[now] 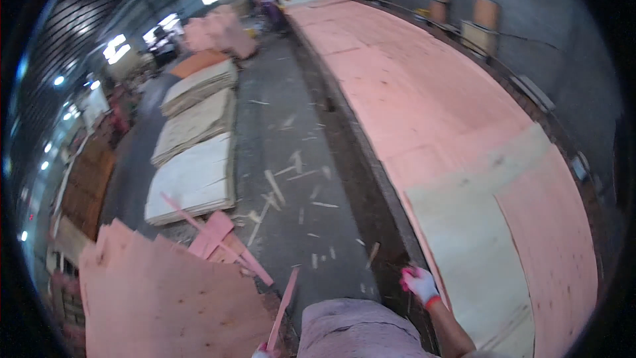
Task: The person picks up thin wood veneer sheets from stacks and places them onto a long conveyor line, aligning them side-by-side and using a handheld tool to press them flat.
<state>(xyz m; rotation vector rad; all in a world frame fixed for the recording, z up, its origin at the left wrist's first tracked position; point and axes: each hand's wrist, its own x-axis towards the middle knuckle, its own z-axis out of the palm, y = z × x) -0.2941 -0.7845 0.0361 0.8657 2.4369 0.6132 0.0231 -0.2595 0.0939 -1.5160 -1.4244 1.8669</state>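
At the lower edge, my left hand (262, 351), mostly cut off by the frame, is closed on a narrow pink veneer strip (285, 305) that points up and away. My right hand (421, 283), in a white glove with pink fingers, hangs beside the near edge of the long table. Its fingers look curled, and whatever they may hold is too blurred to make out. Right of that hand, a pale veneer sheet (467, 245) lies over pink veneer sheets (411, 86) along the table.
A stack of pink sheets (165, 292) stands at lower left, with loose pink strips (222, 238) at its far edge. Beyond are pale veneer stacks (195, 182). Wood scraps (273, 187) litter the grey floor. A person (270, 5) stands near the table's far end, by a grey wall (556, 46).
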